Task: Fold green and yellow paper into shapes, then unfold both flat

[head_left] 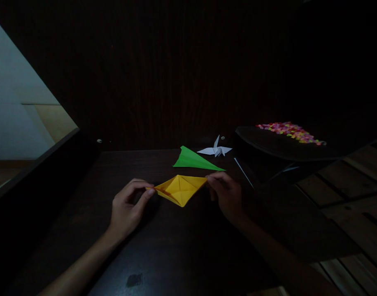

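Observation:
A folded yellow paper [180,188], diamond-shaped with creases, is held just above the dark table [164,246]. My left hand [128,209] pinches its left tip between thumb and forefinger. My right hand [227,193] pinches its right tip. Just behind it lies a green folded paper [193,159], pointed like a dart. A white paper crane [216,149] stands behind the green piece.
A dark tray or lid [268,144] at the right holds several small multicoloured pieces [290,131]. A thin pale stick [242,172] lies by the tray. Wooden slats [355,193] show at the far right. A pale wall and floor [18,111] lie to the left.

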`<state>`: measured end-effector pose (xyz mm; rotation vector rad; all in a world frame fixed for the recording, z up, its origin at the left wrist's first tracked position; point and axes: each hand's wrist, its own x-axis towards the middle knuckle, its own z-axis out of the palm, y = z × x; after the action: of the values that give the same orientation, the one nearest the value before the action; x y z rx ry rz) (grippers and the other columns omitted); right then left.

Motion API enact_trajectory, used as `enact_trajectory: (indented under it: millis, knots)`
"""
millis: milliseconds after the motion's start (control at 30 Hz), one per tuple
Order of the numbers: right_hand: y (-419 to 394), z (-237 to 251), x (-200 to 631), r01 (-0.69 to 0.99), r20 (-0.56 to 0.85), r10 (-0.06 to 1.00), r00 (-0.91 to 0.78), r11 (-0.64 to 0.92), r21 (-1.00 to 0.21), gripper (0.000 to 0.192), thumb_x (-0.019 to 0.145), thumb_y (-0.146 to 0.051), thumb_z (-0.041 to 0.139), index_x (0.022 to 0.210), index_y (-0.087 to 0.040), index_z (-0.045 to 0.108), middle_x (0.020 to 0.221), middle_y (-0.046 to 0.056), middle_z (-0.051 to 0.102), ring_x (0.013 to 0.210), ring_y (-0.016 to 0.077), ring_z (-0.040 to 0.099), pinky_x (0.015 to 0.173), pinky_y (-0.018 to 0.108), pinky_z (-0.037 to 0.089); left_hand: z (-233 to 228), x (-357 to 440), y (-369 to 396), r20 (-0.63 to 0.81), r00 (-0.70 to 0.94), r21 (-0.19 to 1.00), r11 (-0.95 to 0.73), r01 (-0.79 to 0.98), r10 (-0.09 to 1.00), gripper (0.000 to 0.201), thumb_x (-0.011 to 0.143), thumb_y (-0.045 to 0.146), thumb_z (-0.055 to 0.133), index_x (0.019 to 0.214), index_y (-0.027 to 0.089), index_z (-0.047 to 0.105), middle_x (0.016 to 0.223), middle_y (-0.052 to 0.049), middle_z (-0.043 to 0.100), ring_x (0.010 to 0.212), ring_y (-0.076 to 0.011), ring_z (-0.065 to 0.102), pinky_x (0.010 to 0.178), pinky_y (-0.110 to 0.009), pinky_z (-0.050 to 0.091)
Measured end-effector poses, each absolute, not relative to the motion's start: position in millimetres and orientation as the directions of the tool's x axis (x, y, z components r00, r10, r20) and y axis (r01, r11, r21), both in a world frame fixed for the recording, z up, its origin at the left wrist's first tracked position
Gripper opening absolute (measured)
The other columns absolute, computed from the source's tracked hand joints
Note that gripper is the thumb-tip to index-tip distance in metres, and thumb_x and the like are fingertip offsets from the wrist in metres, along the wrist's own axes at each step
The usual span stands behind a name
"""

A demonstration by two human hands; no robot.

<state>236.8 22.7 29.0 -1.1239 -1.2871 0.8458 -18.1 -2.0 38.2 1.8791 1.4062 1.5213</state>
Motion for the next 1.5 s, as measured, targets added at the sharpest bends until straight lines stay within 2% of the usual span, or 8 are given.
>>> enact_trajectory:
  millis: [233,433,600,900,1133,1333,1433,1500]
  knots:
    - [25.2,28.8,237.1,0.089,0.311,0.941,0.133,0.301,-0.949,0.024,0.085,-0.042,0.064,0.083,-0.018,0.065,0.066,0.000,0.067,0.036,0.0079,0.052,0.034,0.020,0.038,38.9,-20.9,-1.5,0.740,0.017,0.544,-0.613,0.572,0.673,0.004,0.083,0.014,0.068,0.083,0.018,0.069,0.079,-0.003,0.071,0.072,-0.0166,0.068,0.066,-0.027,0.054]
    - [24.7,28.8,236.4,0.090,0.307,0.940,0.150,0.296,-0.951,0.026,0.085,-0.044,0.064,0.083,-0.018,0.064,0.069,0.000,0.068,0.035,0.0084,0.053,0.033,0.021,0.040,37.3,-23.8,0.1,0.789,0.058,0.470,-0.661,0.584,0.612,0.006,0.082,0.013,0.069,0.084,0.019,0.067,0.077,-0.002,0.072,0.070,-0.0164,0.069,0.065,-0.027,0.054]
    - [26.0,28.9,239.4,0.084,0.310,0.938,0.155,0.300,-0.950,0.026,0.087,-0.044,0.063,0.086,-0.018,0.064,0.074,0.001,0.069,0.035,0.0085,0.055,0.033,0.021,0.040,35.0,-25.4,1.5,0.771,0.025,0.488,-0.615,0.619,0.637,0.003,0.084,0.017,0.068,0.083,0.019,0.067,0.078,-0.003,0.072,0.070,-0.0161,0.068,0.065,-0.027,0.054]
    - [27.2,33.6,241.2,0.012,0.273,0.948,0.165,0.275,-0.961,0.026,0.087,-0.043,0.063,0.082,-0.017,0.062,0.070,0.000,0.067,0.035,0.0086,0.054,0.034,0.021,0.039,31.5,-25.9,2.3,0.633,-0.091,0.670,-0.486,0.561,0.769,0.002,0.085,0.021,0.067,0.083,0.019,0.067,0.080,-0.001,0.068,0.072,-0.0152,0.064,0.068,-0.026,0.053]
    - [30.4,29.2,242.5,-0.045,0.269,0.951,0.151,0.278,-0.959,0.025,0.087,-0.042,0.064,0.083,-0.017,0.061,0.070,-0.001,0.065,0.036,0.0082,0.054,0.034,0.020,0.040,35.0,-25.9,1.3,0.581,-0.141,0.731,-0.437,0.524,0.802,0.004,0.083,0.023,0.068,0.081,0.020,0.067,0.079,-0.001,0.068,0.072,-0.0156,0.065,0.067,-0.026,0.053]
    - [31.9,29.9,242.9,-0.017,0.290,0.945,0.149,0.296,-0.955,0.026,0.087,-0.042,0.064,0.080,-0.017,0.060,0.067,-0.002,0.064,0.034,0.0080,0.053,0.033,0.020,0.040,34.8,-29.4,4.7,0.557,-0.104,0.721,-0.418,0.553,0.824,0.008,0.084,0.027,0.066,0.081,0.019,0.067,0.079,-0.001,0.068,0.072,-0.0164,0.065,0.067,-0.027,0.053]
    - [32.0,29.8,243.3,0.009,0.310,0.940,0.145,0.312,-0.950,0.025,0.088,-0.042,0.063,0.081,-0.018,0.061,0.067,-0.003,0.064,0.035,0.0083,0.054,0.033,0.019,0.040,35.0,-31.6,8.0,0.532,-0.003,0.696,-0.435,0.572,0.847,0.010,0.087,0.028,0.063,0.083,0.019,0.066,0.079,-0.001,0.068,0.071,-0.0168,0.066,0.066,-0.028,0.053]
    - [31.1,28.4,242.8,0.046,0.327,0.936,0.132,0.324,-0.945,0.023,0.089,-0.041,0.063,0.084,-0.018,0.062,0.068,-0.002,0.064,0.036,0.0086,0.056,0.034,0.020,0.042,34.2,-32.3,9.9,0.543,0.090,0.636,-0.479,0.606,0.835,0.011,0.089,0.028,0.061,0.087,0.018,0.065,0.082,-0.002,0.069,0.075,-0.0180,0.066,0.069,-0.030,0.054]
